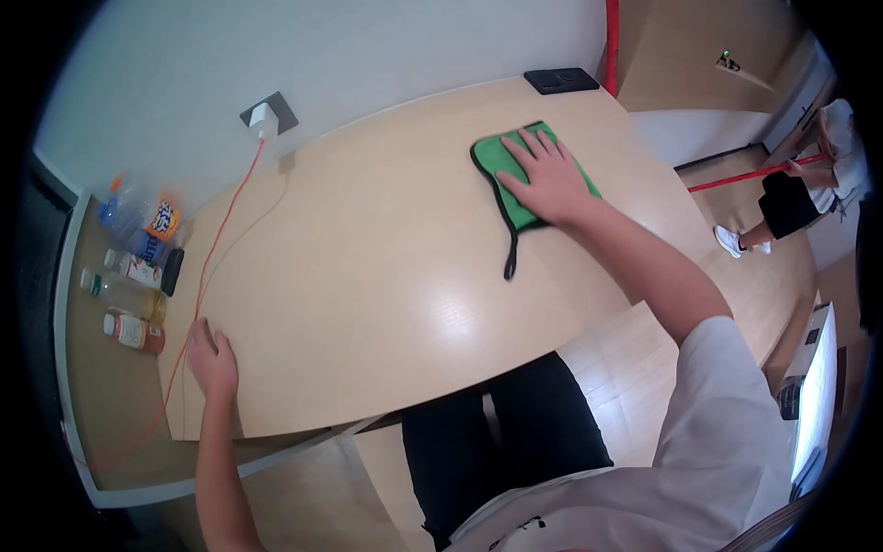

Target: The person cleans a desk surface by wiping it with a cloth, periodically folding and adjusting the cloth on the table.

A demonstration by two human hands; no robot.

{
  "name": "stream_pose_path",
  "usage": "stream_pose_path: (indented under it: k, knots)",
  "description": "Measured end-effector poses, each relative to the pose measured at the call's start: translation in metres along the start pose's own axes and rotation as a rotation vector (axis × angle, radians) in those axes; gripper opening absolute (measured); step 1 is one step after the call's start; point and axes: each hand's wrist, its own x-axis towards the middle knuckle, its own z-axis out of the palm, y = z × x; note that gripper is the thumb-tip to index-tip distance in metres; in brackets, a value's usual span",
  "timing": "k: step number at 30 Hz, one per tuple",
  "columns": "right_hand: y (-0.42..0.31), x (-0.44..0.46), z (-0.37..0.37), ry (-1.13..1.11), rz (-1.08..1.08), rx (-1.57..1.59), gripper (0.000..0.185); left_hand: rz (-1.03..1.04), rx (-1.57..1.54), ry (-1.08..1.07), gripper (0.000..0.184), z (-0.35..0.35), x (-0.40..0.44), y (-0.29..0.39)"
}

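Observation:
My right hand (544, 178) lies flat with spread fingers on a green cloth (522, 212) with black edging and a black loop, which rests on the light wooden table (368, 239). At the table's left end, my left hand (212, 359) rests on the surface, its fingers stretched out and holding nothing. A red cable (219, 235) runs down from a white charger (264, 120) in the wall socket and passes beside the left fingertips.
Several bottles (134, 333) stand beyond the table's left edge. A black phone (562, 80) lies at the far right corner. Another person (798, 193) in a white top stands at the right, a hand on a red bar. A lit screen (817, 396) is at the lower right.

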Motion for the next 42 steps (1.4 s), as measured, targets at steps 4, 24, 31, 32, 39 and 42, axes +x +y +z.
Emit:
stream_pose_path:
  k: [4,24,31,32,39,42]
  knots:
    - [0.016,0.072,0.018,-0.032,0.039,-0.049,0.078,0.056,0.005,0.023,0.042,0.008,0.0,-0.015]
    - [0.031,0.071,0.013,-0.084,0.072,-0.036,0.081,-0.012,0.029,-0.013,0.046,0.006,0.001,-0.013]
    - [0.028,-0.065,-0.029,-0.101,-0.093,-0.023,0.075,-0.006,0.006,-0.001,0.046,0.005,-0.001,-0.01]
    - [0.027,-0.084,-0.038,-0.108,-0.118,-0.017,0.074,0.006,0.01,0.011,0.046,0.008,0.0,-0.013]
    - [0.027,-0.141,-0.061,-0.127,-0.143,-0.042,0.073,0.02,0.023,0.049,0.043,0.013,0.0,-0.015]
    - [0.028,-0.127,-0.057,-0.122,-0.144,-0.02,0.072,0.011,0.025,0.016,0.043,0.009,0.0,-0.011]
